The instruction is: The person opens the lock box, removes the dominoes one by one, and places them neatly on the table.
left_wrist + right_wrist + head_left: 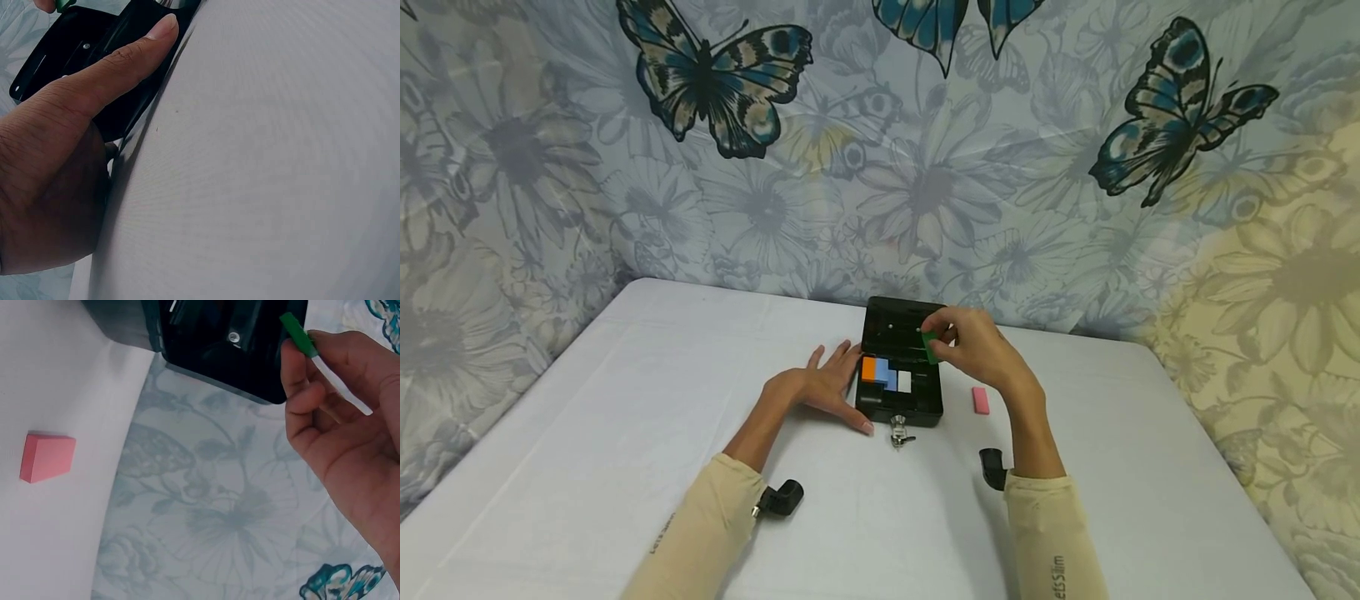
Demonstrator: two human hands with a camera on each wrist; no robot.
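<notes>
So there's a small black box point(898, 367) sitting open near the middle of the white desk point(625, 433), and everything else is around that. The right hand point(977, 346) is up over the box's right side, pinching a little green block point(931, 347) between thumb and fingertips. The left hand point(823, 387) is flat on the desk with fingers straight, pressed against the box's left wall, thumb along the front corner. Inside the box, toward the front, there's an orange block point(868, 368), a blue block point(885, 372) and a white block point(904, 382) side by side. A pink block point(981, 400) lies on the desk just right of the box. A key point(898, 432) sticks out of the box's front.
</notes>
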